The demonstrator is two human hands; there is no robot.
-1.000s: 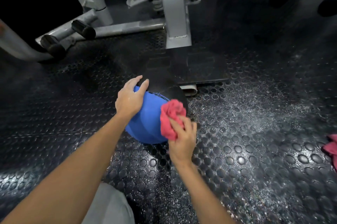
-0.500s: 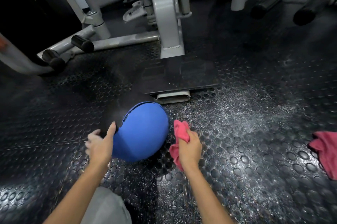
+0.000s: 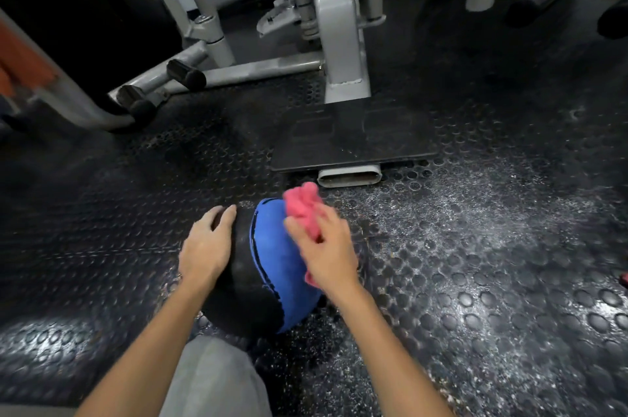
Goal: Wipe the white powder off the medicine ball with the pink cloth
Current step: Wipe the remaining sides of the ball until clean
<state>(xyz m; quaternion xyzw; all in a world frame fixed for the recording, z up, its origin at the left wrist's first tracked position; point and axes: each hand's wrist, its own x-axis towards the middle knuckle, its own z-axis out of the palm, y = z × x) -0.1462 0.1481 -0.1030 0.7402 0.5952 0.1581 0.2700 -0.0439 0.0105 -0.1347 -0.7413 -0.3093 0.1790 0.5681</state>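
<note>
A blue and black medicine ball (image 3: pixel 272 267) sits on the studded rubber floor just in front of my knee. My left hand (image 3: pixel 207 246) lies flat on its black left side, fingers spread and fairly straight. My right hand (image 3: pixel 326 246) holds the pink cloth (image 3: pixel 302 206) against the blue upper right side of the ball, the cloth bunched under and ahead of the fingers. I see no clear powder on the visible blue panel.
White powder dusts the floor (image 3: pixel 458 219) to the right of the ball. A grey gym machine frame (image 3: pixel 343 42) with a black base plate (image 3: pixel 353 141) stands just beyond. Padded rollers (image 3: pixel 185 73) lie at the left. My grey-trousered knee (image 3: pixel 210 379) is below the ball.
The ball has turned, showing its black half on the left. My left hand moved onto the black side. My right hand brought the cloth from beside the ball onto its blue top.
</note>
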